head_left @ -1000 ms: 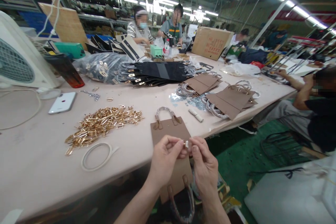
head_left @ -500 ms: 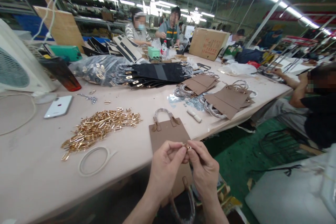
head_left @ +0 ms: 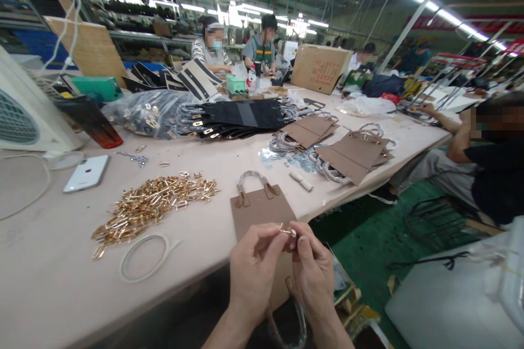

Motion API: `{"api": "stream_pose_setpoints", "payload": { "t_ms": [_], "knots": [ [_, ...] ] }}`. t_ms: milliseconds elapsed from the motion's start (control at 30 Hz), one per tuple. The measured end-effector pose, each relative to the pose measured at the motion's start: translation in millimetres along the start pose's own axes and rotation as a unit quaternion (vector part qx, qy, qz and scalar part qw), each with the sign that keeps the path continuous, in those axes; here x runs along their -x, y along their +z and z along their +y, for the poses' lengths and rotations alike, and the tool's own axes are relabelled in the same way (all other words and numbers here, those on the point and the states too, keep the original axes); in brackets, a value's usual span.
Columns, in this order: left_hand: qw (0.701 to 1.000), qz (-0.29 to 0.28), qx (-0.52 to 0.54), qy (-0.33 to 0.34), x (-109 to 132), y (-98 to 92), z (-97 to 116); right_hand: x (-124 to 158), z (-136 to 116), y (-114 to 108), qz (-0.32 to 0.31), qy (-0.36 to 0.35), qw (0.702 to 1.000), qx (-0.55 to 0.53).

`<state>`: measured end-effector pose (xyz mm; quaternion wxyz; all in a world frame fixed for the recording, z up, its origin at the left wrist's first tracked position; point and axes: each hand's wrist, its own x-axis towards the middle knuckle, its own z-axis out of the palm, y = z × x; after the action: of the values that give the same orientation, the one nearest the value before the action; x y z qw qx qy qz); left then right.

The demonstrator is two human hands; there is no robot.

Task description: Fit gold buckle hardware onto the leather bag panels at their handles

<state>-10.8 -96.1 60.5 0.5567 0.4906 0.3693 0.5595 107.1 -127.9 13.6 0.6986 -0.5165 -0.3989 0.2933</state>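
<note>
Above the table's front edge, my left hand (head_left: 254, 264) pinches a small gold metal fitting (head_left: 286, 231) between thumb and fingertips. My right hand (head_left: 314, 272) is closed at the other end of that fitting, its fingertips around a pale, shiny bit too small to make out. Beneath both hands lies a brown bag panel (head_left: 262, 208). One of its plastic-wrapped handles rests on the table, and another hangs below the edge by my right wrist. To the left are a heap of similar gold fittings (head_left: 153, 204) and a roll of tape (head_left: 144, 257).
Brown bag panels (head_left: 355, 154) and stacked black panels (head_left: 241, 115) lie farther back. A phone (head_left: 87, 173), a dark cup (head_left: 93, 121) and a fan (head_left: 20, 103) stand left. A seated person (head_left: 491, 169) is at right; other people work across the table.
My hands have turned slightly, so more of the gold fitting shows between the fingertips. The whole view has shifted a little.
</note>
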Motion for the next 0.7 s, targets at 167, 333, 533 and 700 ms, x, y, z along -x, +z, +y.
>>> {"api": "stream_pose_setpoints", "payload": {
  "t_ms": [167,333,533,700],
  "knots": [
    [0.969,0.006,-0.162,0.188,1,-4.9,-6,5,2,5,0.033,0.064,0.997,-0.030],
    [0.925,-0.004,-0.235,0.297,4,-4.8,-9,10,-3,11,0.076,0.104,0.991,-0.044],
    [0.909,-0.023,-0.256,0.327,9,-3.4,-13,9,-12,17,0.093,0.182,0.965,-0.166],
    [0.956,-0.032,-0.224,0.186,10,-4.8,-19,-1,-22,21,0.105,0.312,0.877,-0.349]
  ]
}}
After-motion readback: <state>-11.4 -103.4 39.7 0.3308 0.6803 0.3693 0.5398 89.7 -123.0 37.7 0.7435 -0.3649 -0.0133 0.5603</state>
